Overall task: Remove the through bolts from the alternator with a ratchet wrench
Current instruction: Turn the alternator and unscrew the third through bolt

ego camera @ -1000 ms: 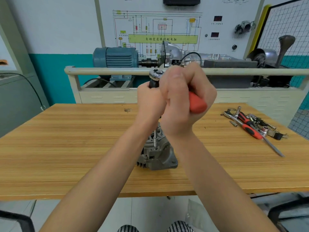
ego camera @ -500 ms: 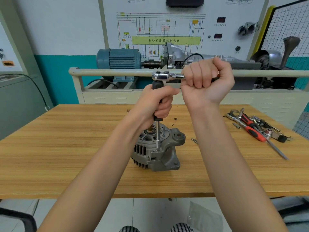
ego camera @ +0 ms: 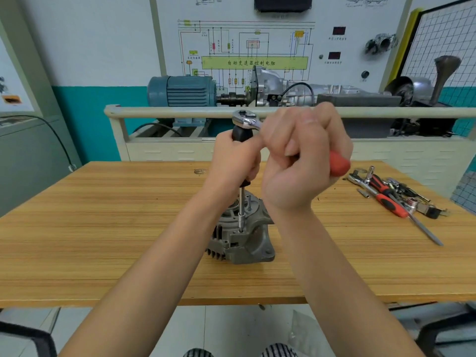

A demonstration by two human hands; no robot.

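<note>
My right hand (ego camera: 304,161), fist tight on the ratchet (ego camera: 246,119) handle, just swung back toward me; left hand (ego camera: 235,161) grips the extension steady. Socket sits on a bolt atop the alternator (ego camera: 242,240), mid-table (ego camera: 103,228). Bolt still loosening.

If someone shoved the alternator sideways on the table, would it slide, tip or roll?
The alternator looks like cast metal, so probably heavy and slow to slide. It stands on a broad base on the table, so tipping seems unlikely. Laid on its round side, it might roll.
</note>
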